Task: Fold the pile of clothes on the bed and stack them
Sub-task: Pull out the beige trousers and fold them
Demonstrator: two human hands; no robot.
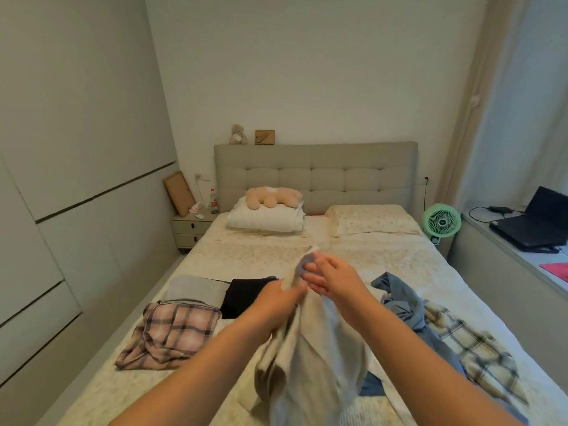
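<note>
Beige garment (313, 348) hangs gripped by both hands' fingers (295, 290).

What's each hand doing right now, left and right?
Left hand: grips the pale beige-and-light-blue cloth garment near its top, lifted above the bed.
Right hand: pinches the same garment's top edge; fingers partly extended.

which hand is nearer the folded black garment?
Left. The left hand grips the beige garment just right of the black garment; the right hand is farther right.
</note>
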